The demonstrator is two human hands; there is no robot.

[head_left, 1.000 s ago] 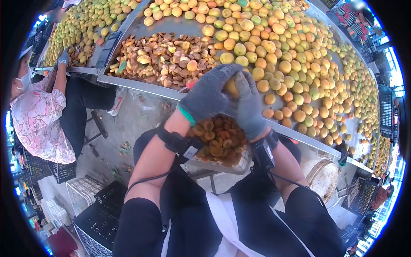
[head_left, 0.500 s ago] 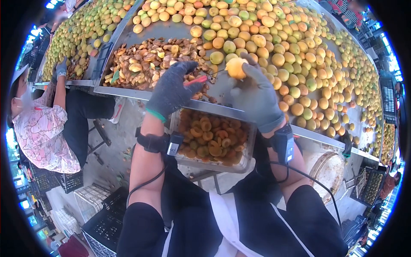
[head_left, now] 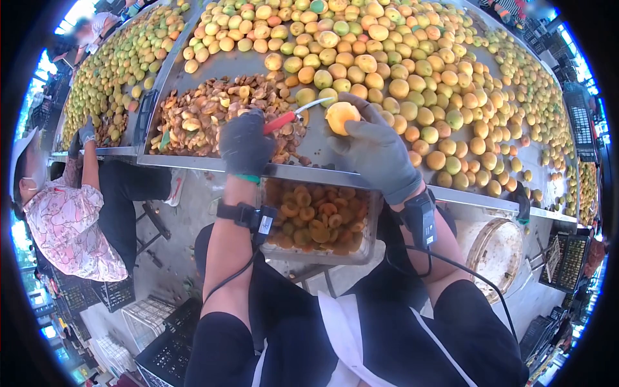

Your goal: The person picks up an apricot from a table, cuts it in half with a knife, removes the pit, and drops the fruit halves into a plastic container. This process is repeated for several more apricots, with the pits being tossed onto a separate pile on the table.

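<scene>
My left hand, in a dark glove, is closed around the red handle of a knife. Its thin curved blade points up and to the right, with the tip near the fruit. A peach-like yellow-orange apricot is gripped between the gloved thumb and fingers of my right hand. The fruit's side toward the blade looks paler; whether it is cut there I cannot make out. Behind the left hand, a heap of brown pits and scraps lies on the metal table.
Many whole apricots cover the table's back and right. Below the table's front edge, a clear plastic tub holds fruit halves. At left, a co-worker in a patterned shirt sits by another table. A large white bucket stands at right.
The knife has swung so its blade now shows, pointing up and right. My left hand has closed more tightly around the handle. The apricot has moved slightly left and lower with my right hand.
</scene>
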